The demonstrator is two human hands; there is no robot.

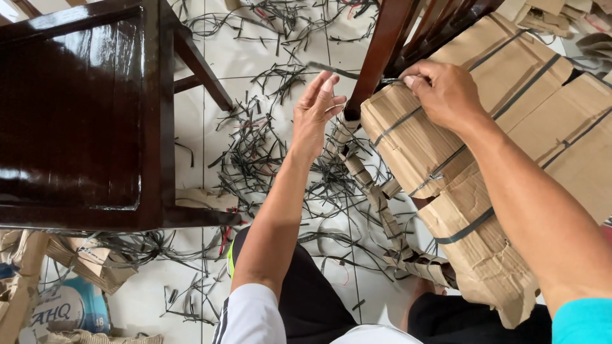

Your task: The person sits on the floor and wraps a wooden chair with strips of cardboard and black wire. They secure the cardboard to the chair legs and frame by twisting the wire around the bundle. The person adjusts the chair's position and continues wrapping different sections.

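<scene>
My left hand (317,109) is raised with fingers spread, beside the dark wooden chair leg (376,54) and holding nothing. My right hand (443,89) pinches the end of a thin black plastic strap (331,68) at the top of the cardboard-wrapped chair part (421,143). That brown cardboard wrapping is bound by several black straps (440,169) and lies across my lap. A torn strip of cardboard (376,197) hangs down from it toward the floor.
A glossy dark wooden chair (83,114) stands at the left. Many cut black strap pieces (255,153) litter the white tiled floor. Cardboard scraps (89,261) and a blue-and-white package (64,309) lie at bottom left. More cardboard (561,19) sits top right.
</scene>
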